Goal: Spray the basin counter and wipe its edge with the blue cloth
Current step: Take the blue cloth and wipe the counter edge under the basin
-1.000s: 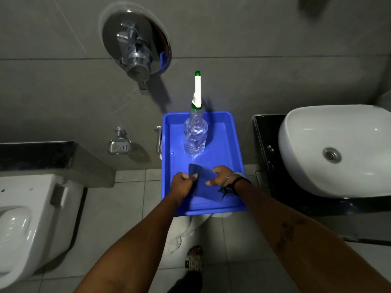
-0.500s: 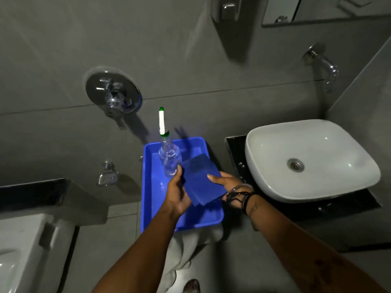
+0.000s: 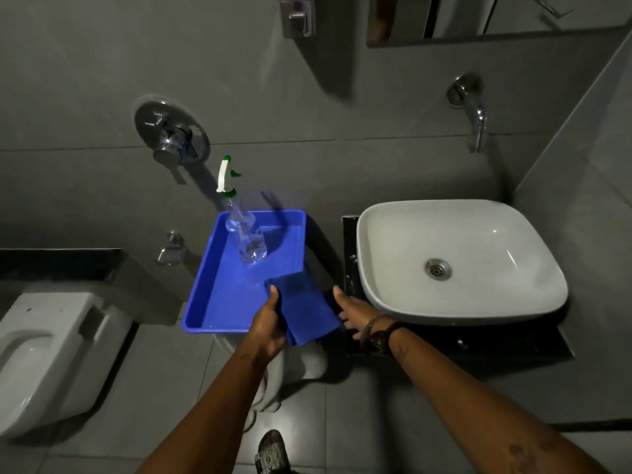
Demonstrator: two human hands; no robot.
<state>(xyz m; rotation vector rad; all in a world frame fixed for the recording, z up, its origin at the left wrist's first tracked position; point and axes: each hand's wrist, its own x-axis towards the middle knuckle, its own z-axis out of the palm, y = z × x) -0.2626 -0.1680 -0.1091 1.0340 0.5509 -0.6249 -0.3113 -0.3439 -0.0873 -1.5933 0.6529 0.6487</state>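
Two bare hands meet over the near right corner of a blue tray (image 3: 219,302): the left hand (image 3: 270,323) pinches a folded blue cloth (image 3: 304,306), while the right hand (image 3: 355,313) is spread open just beside the cloth. A clear spray bottle (image 3: 244,234) stands tilted in the tray, left of the white basin (image 3: 458,261) on its black counter (image 3: 349,254).
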